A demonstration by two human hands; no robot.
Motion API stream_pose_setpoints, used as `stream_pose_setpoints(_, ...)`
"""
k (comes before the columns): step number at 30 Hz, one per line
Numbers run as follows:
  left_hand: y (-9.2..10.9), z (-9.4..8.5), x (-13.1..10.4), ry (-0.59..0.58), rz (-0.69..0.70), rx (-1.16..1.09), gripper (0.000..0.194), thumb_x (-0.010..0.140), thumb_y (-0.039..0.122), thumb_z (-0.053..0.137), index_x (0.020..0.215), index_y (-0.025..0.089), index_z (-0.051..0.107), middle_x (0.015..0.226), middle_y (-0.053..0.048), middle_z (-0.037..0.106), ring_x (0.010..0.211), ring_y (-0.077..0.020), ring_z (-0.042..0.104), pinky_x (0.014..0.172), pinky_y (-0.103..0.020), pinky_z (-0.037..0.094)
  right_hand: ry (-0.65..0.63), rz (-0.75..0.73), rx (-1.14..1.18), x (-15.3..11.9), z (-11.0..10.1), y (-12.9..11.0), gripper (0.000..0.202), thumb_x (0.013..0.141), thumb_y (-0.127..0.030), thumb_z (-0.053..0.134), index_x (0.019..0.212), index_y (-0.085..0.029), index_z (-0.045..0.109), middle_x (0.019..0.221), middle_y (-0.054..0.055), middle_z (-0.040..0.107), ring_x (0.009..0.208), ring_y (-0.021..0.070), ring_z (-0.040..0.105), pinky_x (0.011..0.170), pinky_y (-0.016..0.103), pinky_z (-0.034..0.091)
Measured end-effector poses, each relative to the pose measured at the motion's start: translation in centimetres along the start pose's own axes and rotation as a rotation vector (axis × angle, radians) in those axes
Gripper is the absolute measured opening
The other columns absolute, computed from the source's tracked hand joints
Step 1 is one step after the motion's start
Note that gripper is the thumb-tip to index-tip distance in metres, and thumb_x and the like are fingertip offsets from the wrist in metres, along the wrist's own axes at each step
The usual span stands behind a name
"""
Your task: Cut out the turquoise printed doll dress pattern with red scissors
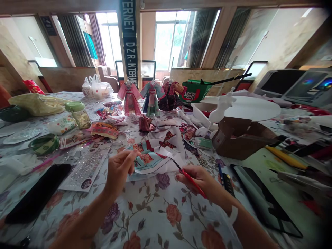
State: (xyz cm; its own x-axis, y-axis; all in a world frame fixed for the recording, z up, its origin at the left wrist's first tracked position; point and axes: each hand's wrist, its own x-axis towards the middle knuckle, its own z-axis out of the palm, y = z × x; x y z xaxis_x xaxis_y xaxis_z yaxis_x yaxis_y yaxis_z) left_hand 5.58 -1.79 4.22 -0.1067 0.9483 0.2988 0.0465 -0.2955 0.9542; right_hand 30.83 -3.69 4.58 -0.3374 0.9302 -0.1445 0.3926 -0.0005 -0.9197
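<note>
Your left hand point(120, 164) has its thumb and fingertips drawn together at the left edge of the printed fabric point(155, 155), but you cannot tell whether they pinch the cloth. Your right hand point(194, 178) grips a red-handled tool point(193, 182) whose thin dark tip points at the fabric. That fabric lies on the flowered tablecloth point(153, 214), just beyond and between your hands.

To your left, a jar point(82, 119) with a green lid holds something pale, too unclear to name. Near it, a white plate point(10, 140) carries small clear pieces. A knotted white plastic bag point(97, 88) hides its contents farther back. Ahead to your right stands a green bag point(194, 90) with white lettering. A white box point(198, 111) shows something red inside, partly covered by the white mannequin form point(220, 109) before it. The brown cardboard box point(230, 147) has its flaps up, and its shadowed inside is hard to read.

Your fingers hide part of the fabric's left edge, and you cannot tell whether the tool's tip touches the cloth. The grey machine point(301, 86) is cut off at the right, where the corner darkens.
</note>
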Motion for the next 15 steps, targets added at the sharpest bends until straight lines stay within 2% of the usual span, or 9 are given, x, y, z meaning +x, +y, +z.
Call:
stream_pose_setpoints(1, -0.2, -0.4, 0.7, 0.012, 0.043, 0.023, 0.022, 0.084, 0.034, 0.061, 0.082, 0.016, 0.074, 0.047, 0.003, 0.054, 0.046, -0.0095, 0.049, 0.051, -0.021, 0.043, -0.078, -0.004, 0.046, -0.4, -0.6, -0.1, 0.048, 0.075, -0.058, 0.064, 0.057, -0.019, 0.043, 0.046, -0.006, 0.037, 0.042, 0.0083, 0.031, 0.042, 0.023, 0.020)
stream_pose_setpoints(3, -0.6, -0.8, 2.0, -0.061, 0.076, 0.109, 0.021, 0.080, 0.033, 0.066, 0.089, 0.016, 0.073, 0.082, -0.005, 0.071, 0.076, -0.0172, 0.065, 0.070, -0.026, 0.051, -0.236, -0.025, 0.146, -1.3, -1.7, -0.2, 0.051, 0.073, -0.065, 0.061, 0.058, -0.019, 0.046, 0.045, -0.007, 0.037, 0.040, 0.0081, 0.031, 0.042, 0.023, 0.021)
stream_pose_setpoints(4, -0.9, -0.9, 2.5, -0.140, 0.097, 0.182, 0.022, 0.080, 0.033, 0.066, 0.093, 0.017, 0.073, 0.095, -0.008, 0.072, 0.088, -0.0209, 0.065, 0.078, -0.029, 0.051, -0.311, -0.029, 0.182, -1.8, -2.3, -0.2, 0.053, 0.071, -0.069, 0.060, 0.058, -0.019, 0.048, 0.045, -0.006, 0.037, 0.040, 0.0081, 0.031, 0.043, 0.023, 0.021)
stream_pose_setpoints(6, -1.5, -0.8, 2.8, -0.324, 0.141, 0.286, 0.023, 0.082, 0.032, 0.063, 0.098, 0.018, 0.073, 0.107, -0.011, 0.071, 0.101, -0.0241, 0.064, 0.089, -0.033, 0.049, -0.452, 0.005, 0.187, -2.5, -3.2, -0.1, 0.058, 0.064, -0.075, 0.061, 0.055, -0.019, 0.050, 0.044, -0.006, 0.039, 0.040, 0.0081, 0.031, 0.044, 0.024, 0.021)
stream_pose_setpoints(9, -2.0, 0.1, 2.6, -0.561, 0.181, 0.318, 0.022, 0.086, 0.027, 0.058, 0.101, 0.019, 0.073, 0.111, -0.011, 0.071, 0.104, -0.0240, 0.064, 0.090, -0.033, 0.050, -0.570, 0.089, 0.093, -2.8, -4.0, 0.1, 0.058, 0.057, -0.073, 0.068, 0.052, -0.018, 0.052, 0.044, -0.006, 0.040, 0.042, 0.0079, 0.031, 0.044, 0.024, 0.019)
stream_pose_setpoints(13, -2.3, 2.2, 3.1, -0.661, 0.269, 0.445, 0.028, 0.090, 0.023, 0.050, 0.112, 0.021, 0.067, 0.117, -0.011, 0.067, 0.108, -0.0247, 0.063, 0.094, -0.035, 0.048, -0.641, 0.175, 0.067, -2.5, -3.6, 0.2, 0.052, 0.060, -0.064, 0.072, 0.051, -0.018, 0.049, 0.043, -0.009, 0.037, 0.040, 0.0060, 0.028, 0.042, 0.022, 0.018)
stream_pose_setpoints(15, -2.7, 3.7, 4.2, -0.690, 0.294, 0.503, 0.034, 0.085, 0.022, 0.058, 0.118, 0.023, 0.064, 0.127, -0.011, 0.061, 0.118, -0.0275, 0.056, 0.101, -0.039, 0.042, -0.653, 0.163, 0.084, -2.3, -3.4, 0.2, 0.050, 0.063, -0.061, 0.072, 0.052, -0.018, 0.049, 0.043, -0.009, 0.038, 0.040, 0.0058, 0.030, 0.042, 0.021, 0.019)
